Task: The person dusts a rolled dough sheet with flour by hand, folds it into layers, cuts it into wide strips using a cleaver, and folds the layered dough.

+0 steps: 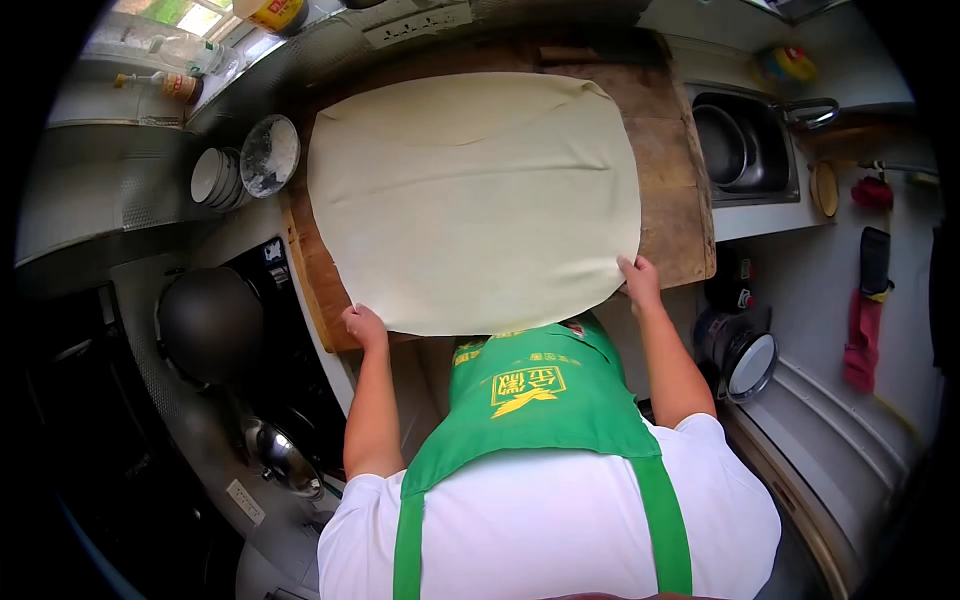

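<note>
A large, thin sheet of pale dough (pixel 470 210) covers most of a wooden board (pixel 672 180). Its near edge reaches the board's front edge, close to the green apron. My left hand (pixel 365 326) pinches the sheet's near left corner. On the other side, my right hand (pixel 640 278) grips the near right edge between thumb and fingers. A crease runs across the upper part of the sheet, and its far right corner is slightly folded.
Left of the board are a floury bowl (pixel 270 156) and stacked white bowls (pixel 208 176). A dark wok (pixel 212 325) and a shiny lid (pixel 288 455) lie further left. At the right is a metal sink (pixel 780 160) holding a basin.
</note>
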The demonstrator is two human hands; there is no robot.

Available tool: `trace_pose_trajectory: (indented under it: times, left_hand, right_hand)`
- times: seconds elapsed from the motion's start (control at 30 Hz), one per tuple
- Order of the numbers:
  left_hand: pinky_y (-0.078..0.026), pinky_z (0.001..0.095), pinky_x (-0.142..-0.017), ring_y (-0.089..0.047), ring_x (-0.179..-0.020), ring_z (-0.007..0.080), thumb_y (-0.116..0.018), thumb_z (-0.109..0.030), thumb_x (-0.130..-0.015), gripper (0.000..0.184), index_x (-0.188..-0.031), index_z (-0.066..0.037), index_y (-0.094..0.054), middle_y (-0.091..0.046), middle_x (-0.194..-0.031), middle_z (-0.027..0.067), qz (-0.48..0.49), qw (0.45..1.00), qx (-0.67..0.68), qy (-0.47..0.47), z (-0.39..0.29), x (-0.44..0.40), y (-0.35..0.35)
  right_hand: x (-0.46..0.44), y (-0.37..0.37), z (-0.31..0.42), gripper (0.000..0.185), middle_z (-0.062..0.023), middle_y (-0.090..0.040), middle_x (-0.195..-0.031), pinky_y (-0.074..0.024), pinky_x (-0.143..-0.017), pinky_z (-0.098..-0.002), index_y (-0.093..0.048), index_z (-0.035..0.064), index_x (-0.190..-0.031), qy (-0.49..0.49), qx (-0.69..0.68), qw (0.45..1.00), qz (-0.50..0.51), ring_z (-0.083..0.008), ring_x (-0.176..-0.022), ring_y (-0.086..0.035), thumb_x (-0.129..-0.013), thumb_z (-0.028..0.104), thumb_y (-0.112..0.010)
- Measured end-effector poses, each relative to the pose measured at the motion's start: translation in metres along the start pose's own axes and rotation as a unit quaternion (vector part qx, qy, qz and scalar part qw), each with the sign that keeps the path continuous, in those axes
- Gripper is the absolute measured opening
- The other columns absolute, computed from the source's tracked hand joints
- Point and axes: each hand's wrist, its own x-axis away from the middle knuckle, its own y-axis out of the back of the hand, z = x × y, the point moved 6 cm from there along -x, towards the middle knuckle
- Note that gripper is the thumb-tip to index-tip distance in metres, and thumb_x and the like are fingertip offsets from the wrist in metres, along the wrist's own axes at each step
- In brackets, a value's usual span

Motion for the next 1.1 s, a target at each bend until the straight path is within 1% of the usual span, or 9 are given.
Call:
trace_pose_trajectory:
  times: [0.17, 0.3, 0.5, 0.7, 0.87, 0.93, 0.97, 1.03, 1.1]
  left_hand:
    - [-0.051, 0.0457, -0.085, -0.066, -0.094, 0.041, -0.054, -0.014, -0.097, 0.022, -0.104, 0.007, -0.06, -0.069, -0.101, 0.025, -0.072, 0.997, -0.017, 0.0, 0.03, -0.016, 0.01]
    - [-0.05, 0.0445, -0.089, -0.063, -0.097, 0.0383, -0.054, -0.012, -0.096, 0.02, -0.105, 0.004, -0.062, -0.066, -0.103, 0.0224, -0.064, 0.996, -0.043, -0.053, -0.062, 0.003, 0.026]
    - [-0.047, 0.0509, -0.102, -0.057, -0.122, 0.0423, -0.058, -0.005, -0.093, 0.023, -0.115, 0.002, -0.061, -0.064, -0.123, 0.0213, 0.043, 0.883, -0.003, -0.467, -0.231, 0.066, -0.047]
    - [-0.015, 0.0528, -0.126, -0.02, -0.155, 0.0399, -0.06, -0.038, -0.097, 0.076, -0.158, -0.002, -0.033, -0.031, -0.165, 0.0174, 0.224, 0.797, -0.116, -0.548, -0.349, 0.177, -0.156]
    - [-0.009, 0.0575, -0.126, -0.016, -0.157, 0.0357, -0.049, -0.054, -0.099, 0.082, -0.161, -0.006, -0.028, -0.023, -0.17, 0.0141, 0.289, 0.725, -0.139, -0.61, -0.374, 0.259, -0.222]
    - [-0.009, 0.0577, -0.126, -0.015, -0.157, 0.0369, -0.05, -0.054, -0.099, 0.08, -0.161, -0.009, -0.03, -0.023, -0.17, 0.014, 0.288, 0.725, -0.136, -0.61, -0.371, 0.265, -0.234]
    - [-0.009, 0.0579, -0.126, -0.014, -0.157, 0.0381, -0.051, -0.054, -0.098, 0.079, -0.161, -0.012, -0.032, -0.023, -0.17, 0.014, 0.288, 0.722, -0.132, -0.615, -0.371, 0.266, -0.235]
    - [-0.009, 0.0583, -0.126, -0.013, -0.157, 0.0393, -0.052, -0.053, -0.098, 0.076, -0.161, -0.015, -0.034, -0.023, -0.17, 0.014, 0.267, 0.745, -0.135, -0.596, -0.363, 0.238, -0.226]
    - [-0.009, 0.0589, -0.125, -0.013, -0.157, 0.0422, -0.055, -0.051, -0.097, 0.071, -0.16, -0.023, -0.038, -0.022, -0.17, 0.0145, 0.22, 0.788, -0.149, -0.555, -0.352, 0.192, -0.208]
  right_hand:
    - [-0.03, 0.01, 0.023, 0.029, -0.0064, -0.072, -0.098, -0.0592, -0.072, -0.0313, -0.07, -0.0008, -0.111, -0.026, 0.024, 0.997, -0.061, -0.0152, -0.083, -0.069, -0.099, 0.025, -0.068]
    - [-0.074, -0.004, 0.073, 0.039, -0.0068, -0.074, -0.091, -0.0529, -0.074, -0.0314, -0.074, -0.003, -0.101, 0.102, 0.09, 0.982, -0.133, -0.0169, -0.078, -0.066, -0.096, 0.035, -0.07]
    - [-0.127, -0.04, 0.145, 0.036, -0.0057, -0.074, -0.085, -0.0514, -0.073, -0.0329, -0.076, -0.0003, -0.104, 0.134, 0.196, 0.967, -0.089, -0.0154, -0.077, -0.065, -0.095, 0.034, -0.071]
    - [-0.138, -0.036, 0.165, 0.031, -0.0054, -0.074, -0.085, -0.0517, -0.073, -0.0326, -0.075, -0.0009, -0.104, 0.222, 0.158, 0.96, -0.071, -0.0138, -0.076, -0.065, -0.097, 0.029, -0.068]
    - [-0.138, -0.024, 0.165, 0.029, -0.0078, -0.074, -0.091, -0.0527, -0.076, -0.0337, -0.074, -0.0002, -0.107, 0.29, 0.164, 0.939, -0.089, -0.0171, -0.083, -0.068, -0.097, 0.026, -0.067]
    - [-0.11, -0.039, 0.185, 0.034, -0.0127, -0.073, -0.11, -0.0528, -0.089, -0.0392, -0.069, 0.0036, -0.121, 0.393, 0.351, 0.835, -0.159, -0.0284, -0.103, -0.068, -0.095, 0.025, -0.068]
    - [-0.102, -0.048, 0.188, 0.034, -0.0127, -0.073, -0.11, -0.0528, -0.089, -0.0392, -0.069, 0.0036, -0.121, 0.392, 0.351, 0.836, -0.154, -0.0284, -0.103, -0.068, -0.095, 0.025, -0.068]
    - [-0.069, -0.1, 0.191, 0.051, -0.0181, -0.06, -0.139, -0.0427, -0.109, -0.0503, -0.06, 0.0097, -0.137, 0.574, 0.464, 0.674, -0.032, -0.039, -0.131, -0.054, -0.091, 0.029, -0.071]
    - [-0.056, -0.131, 0.176, 0.061, -0.0195, -0.05, -0.148, -0.0334, -0.115, -0.0543, -0.053, 0.0112, -0.144, 0.556, 0.505, 0.66, 0.028, -0.0403, -0.14, -0.044, -0.09, 0.033, -0.072]
